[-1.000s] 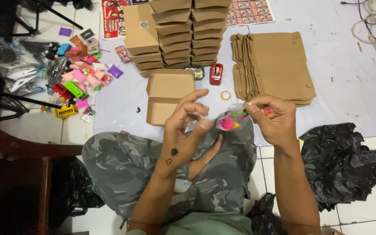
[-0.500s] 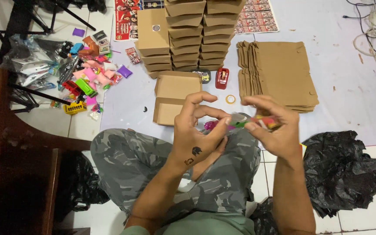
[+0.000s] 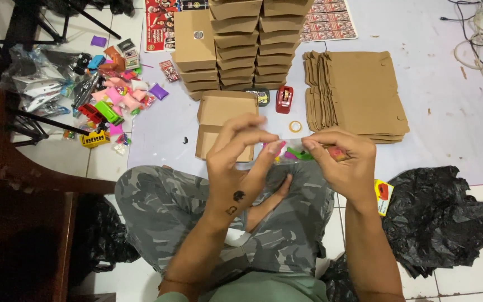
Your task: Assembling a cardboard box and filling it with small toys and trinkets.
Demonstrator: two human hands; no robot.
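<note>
Holding a small clear packet of colourful trinkets (image 3: 300,152) between both hands above our lap, we have drawn it closer together than a moment ago, when the hands stood a little wider apart and the pink piece showed more plainly. Our left hand (image 3: 240,162) has its fingers (image 3: 264,150) pinched on the packet's left end; our right hand (image 3: 343,163) is clamped on the right end, so the packet looks about sealed or folded shut. Just beyond lies one open cardboard box (image 3: 223,124) on the floor, with one red tape dispenser (image 3: 284,99) and one tape ring (image 3: 295,126) near it. Farther off stand three stacks of folded boxes (image 3: 236,45), one pile of flat cardboard blanks (image 3: 356,95) at right, and a heap of toys (image 3: 110,100) at left.
</note>
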